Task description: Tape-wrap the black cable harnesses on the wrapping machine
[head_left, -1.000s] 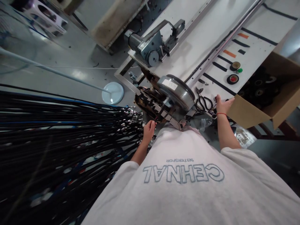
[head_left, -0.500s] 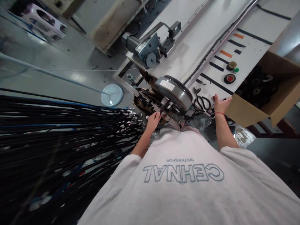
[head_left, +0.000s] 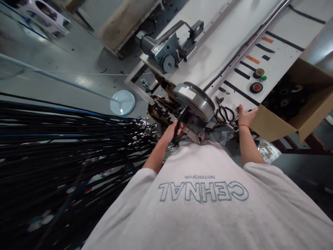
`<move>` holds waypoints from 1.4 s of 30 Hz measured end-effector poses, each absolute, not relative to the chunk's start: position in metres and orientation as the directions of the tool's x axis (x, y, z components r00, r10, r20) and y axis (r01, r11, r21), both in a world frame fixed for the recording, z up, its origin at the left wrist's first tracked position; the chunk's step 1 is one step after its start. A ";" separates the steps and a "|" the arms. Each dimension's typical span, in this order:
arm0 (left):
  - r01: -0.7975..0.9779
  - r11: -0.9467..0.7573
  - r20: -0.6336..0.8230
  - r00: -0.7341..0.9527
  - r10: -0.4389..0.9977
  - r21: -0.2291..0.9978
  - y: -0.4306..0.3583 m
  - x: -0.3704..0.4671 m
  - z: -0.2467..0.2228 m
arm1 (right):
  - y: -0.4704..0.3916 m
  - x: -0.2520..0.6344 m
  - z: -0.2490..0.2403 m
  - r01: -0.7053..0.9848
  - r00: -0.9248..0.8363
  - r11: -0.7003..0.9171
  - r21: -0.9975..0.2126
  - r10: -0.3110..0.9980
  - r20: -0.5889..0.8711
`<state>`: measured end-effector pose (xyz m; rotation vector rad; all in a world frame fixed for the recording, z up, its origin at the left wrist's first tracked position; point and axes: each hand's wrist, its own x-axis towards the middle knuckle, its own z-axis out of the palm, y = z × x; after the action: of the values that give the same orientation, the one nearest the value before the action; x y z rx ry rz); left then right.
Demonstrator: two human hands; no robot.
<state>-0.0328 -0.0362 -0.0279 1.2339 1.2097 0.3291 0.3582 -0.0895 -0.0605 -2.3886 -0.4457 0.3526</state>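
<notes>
My left hand (head_left: 172,132) is closed round a black cable (head_left: 179,121), which runs up to the centre of a round grey taping-machine head (head_left: 194,99). Below the fingers, the end of the cable hangs towards my shirt. At the table's front edge my right hand (head_left: 246,116) lies with thumb and fingers apart and nothing in it. Its thumb is beside a small red button (head_left: 237,109); whether they touch I cannot tell. Black-handled scissors (head_left: 224,111) lie on the table between the machine head and my right hand.
Bundled black cables (head_left: 78,135) with white connectors hang at the left. A cardboard box (head_left: 283,121) of black rolls stands at the right. Tape rolls (head_left: 256,87) and tape strips lie on the white table (head_left: 208,66). A motor unit (head_left: 166,52) sits on its far left corner.
My left hand has drawn the black cable slightly down and out from the machine head, and more cable now shows past the fingers. The right hand stays in place.
</notes>
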 end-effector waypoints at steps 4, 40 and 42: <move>0.635 0.150 -0.540 0.483 0.689 0.758 -0.040 -0.056 -0.034 | -0.090 0.359 -0.060 0.220 0.905 -0.705 -0.674 0.405 -0.129; 0.781 -0.077 -0.621 0.549 0.559 0.620 -0.003 -0.048 -0.034 | -0.090 0.361 -0.064 0.228 0.912 -0.719 -0.656 0.394 -0.115; 0.748 -0.047 -0.613 0.576 0.541 0.662 -0.006 -0.057 -0.037 | -0.090 0.360 -0.063 0.235 0.912 -0.716 -0.657 0.396 -0.106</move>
<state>-0.0567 -0.0059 -0.0375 1.7152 1.0762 -0.2361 0.3601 -0.0901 -0.0630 -2.3959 -0.4479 0.3143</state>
